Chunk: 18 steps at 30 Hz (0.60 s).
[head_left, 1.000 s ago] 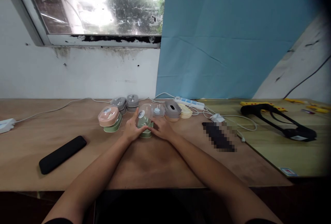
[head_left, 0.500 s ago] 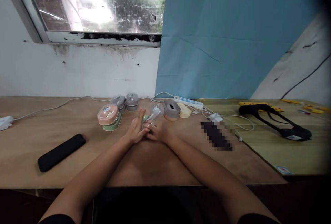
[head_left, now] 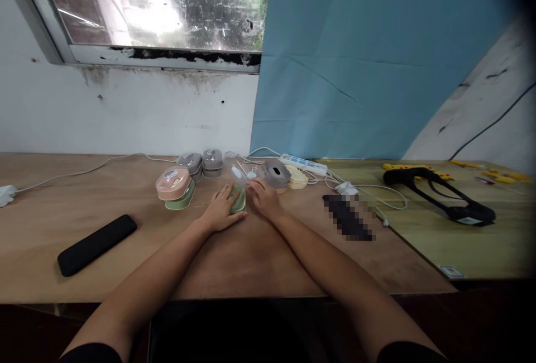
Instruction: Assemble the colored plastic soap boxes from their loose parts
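A small light-green box (head_left: 239, 201) sits on the table between my hands. My left hand (head_left: 218, 210) lies against its left side, fingers stretched over the edge and thumb spread along the near side. My right hand (head_left: 265, 200) is just right of the box, loosely bent with its fingers apart. Its fingertips come close to a clear plastic cover (head_left: 238, 168) behind the box; whether they touch it I cannot tell. A whitish shape shows through that clear plastic.
A pink box (head_left: 172, 182) rests on a green one (head_left: 181, 200) at left, with grey boxes (head_left: 212, 163) behind. To the right are a grey sleeve-like piece (head_left: 277, 173), cream pieces (head_left: 296, 177), a power strip (head_left: 304, 164), cables and a black strap frame (head_left: 439, 195). A black case (head_left: 97, 244) lies front left.
My hands have moved apart from being together over the box. The clear plastic has shifted back and left, away from the box, and the green box now shows more.
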Motion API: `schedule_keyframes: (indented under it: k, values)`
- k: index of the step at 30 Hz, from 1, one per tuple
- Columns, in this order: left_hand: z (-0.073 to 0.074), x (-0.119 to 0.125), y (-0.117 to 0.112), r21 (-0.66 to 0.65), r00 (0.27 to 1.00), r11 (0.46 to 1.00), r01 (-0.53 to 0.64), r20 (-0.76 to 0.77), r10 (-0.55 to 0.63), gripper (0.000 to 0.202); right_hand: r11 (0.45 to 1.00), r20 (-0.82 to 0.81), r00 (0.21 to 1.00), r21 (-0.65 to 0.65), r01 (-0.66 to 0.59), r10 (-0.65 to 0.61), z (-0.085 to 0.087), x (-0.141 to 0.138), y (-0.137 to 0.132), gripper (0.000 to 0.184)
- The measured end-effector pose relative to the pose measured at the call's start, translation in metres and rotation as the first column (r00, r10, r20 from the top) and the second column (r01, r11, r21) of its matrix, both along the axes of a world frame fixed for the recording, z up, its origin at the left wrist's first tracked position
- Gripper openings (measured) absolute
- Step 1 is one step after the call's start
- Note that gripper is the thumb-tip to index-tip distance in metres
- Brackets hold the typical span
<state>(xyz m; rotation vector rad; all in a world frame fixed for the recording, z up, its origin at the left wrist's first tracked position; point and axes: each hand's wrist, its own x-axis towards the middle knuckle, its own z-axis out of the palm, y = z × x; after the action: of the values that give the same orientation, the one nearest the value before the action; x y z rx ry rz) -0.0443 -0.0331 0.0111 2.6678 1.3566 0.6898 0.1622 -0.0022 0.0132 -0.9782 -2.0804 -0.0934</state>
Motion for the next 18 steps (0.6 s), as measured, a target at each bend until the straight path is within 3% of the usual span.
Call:
schedule_keyframes:
  k: [11, 18]
  values:
    - [-0.003, -0.002, 0.004, -0.01, 0.999, 1.0, -0.018, -0.033, 0.017, 0.063, 0.981, -0.137, 0.973, -0.069, 0.18, -0.188, -0.01, 0.011, 0.031, 0.041]
    - [-0.004, -0.003, 0.005, -0.007, 0.999, 1.0, -0.022, -0.046, 0.022, 0.062, 0.967, -0.055, 0.971, -0.125, 0.223, -0.231, -0.017, 0.012, 0.038, 0.049]
